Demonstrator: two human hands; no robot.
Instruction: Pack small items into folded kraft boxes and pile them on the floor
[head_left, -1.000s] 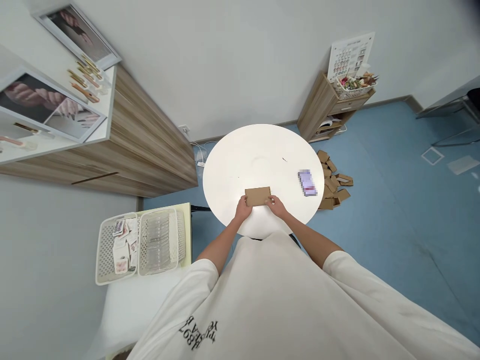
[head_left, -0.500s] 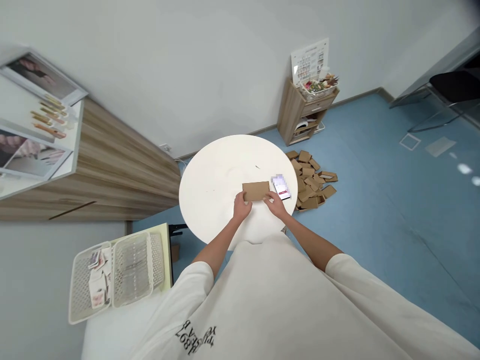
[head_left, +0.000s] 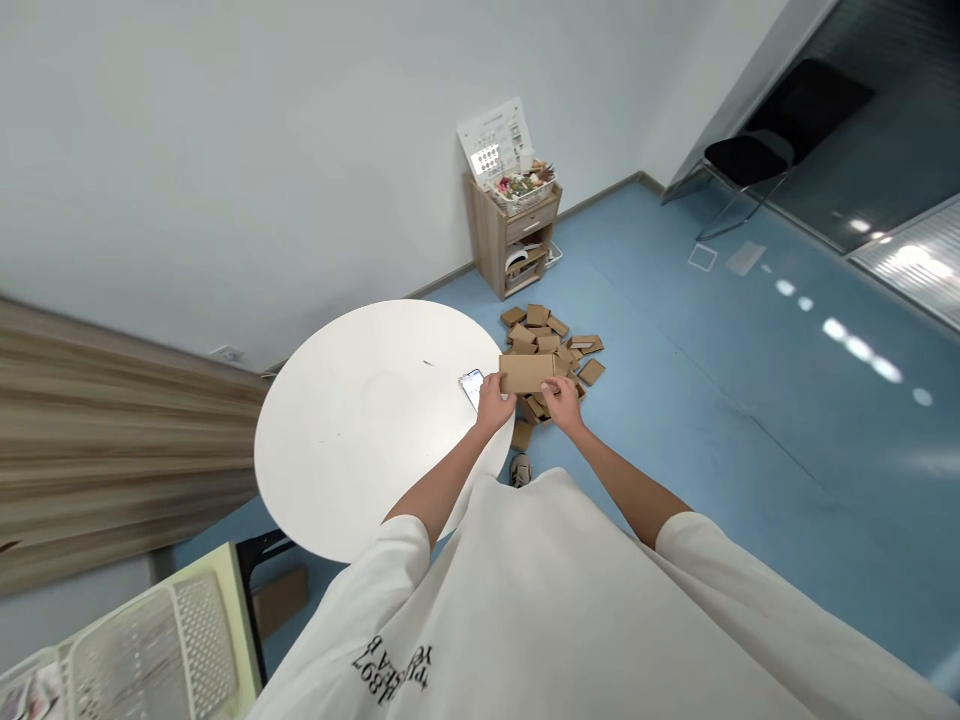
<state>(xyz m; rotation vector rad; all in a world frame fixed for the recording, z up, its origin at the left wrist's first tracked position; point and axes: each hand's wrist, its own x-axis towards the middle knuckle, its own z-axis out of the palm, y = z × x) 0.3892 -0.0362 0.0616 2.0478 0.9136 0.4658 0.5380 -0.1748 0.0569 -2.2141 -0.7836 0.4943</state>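
A flat brown cardboard box (head_left: 526, 374) is held level between my two hands, with its lid closed. My left hand (head_left: 495, 402) grips its left end and my right hand (head_left: 562, 402) its right end, thumbs on the near side. The box hangs past the right edge of the round white table (head_left: 360, 430), in front of a pile of similar cardboard boxes (head_left: 541, 318) on the blue floor. Beside my left hand a phone (head_left: 472, 386) lies on the table, partly covered by that hand.
A small wooden cabinet (head_left: 491, 240) with a flower basket (head_left: 523, 190) stands by the wall. White plastic baskets (head_left: 202, 640) rest at the lower left. A black chair (head_left: 748, 160) is at the far right. A shoe (head_left: 520, 469) shows beside the table.
My body and view have turned to the right. The box, in both hands throughout, has gone from over the table, past the phone, to above the pile on the floor.
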